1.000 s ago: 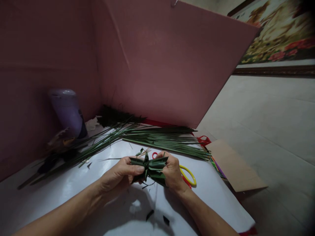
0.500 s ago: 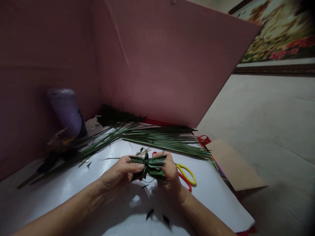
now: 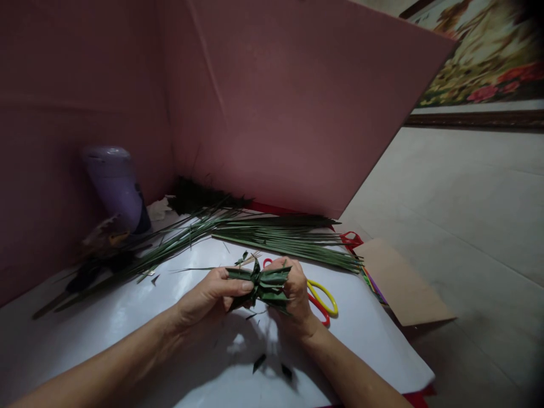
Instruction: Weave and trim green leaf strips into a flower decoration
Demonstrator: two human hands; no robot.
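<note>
folded green leaf piece [image 3: 261,284] held just above the white sheet [image 3: 127,317], pinched at both ends: left hand [image 3: 208,294] fingers clamped on its left end, right hand [image 3: 295,292] gripping the right. scissors [image 3: 321,297] lie just beside the right hand, long leaf strips [image 3: 276,238] behind, purple bottle [image 3: 114,187] far left.

There is only one view, from a camera on the person's head. It looks forward and down, from near, at the white tabletop [image 3: 106,323], with a pink board [image 3: 297,102] standing behind it.
</note>
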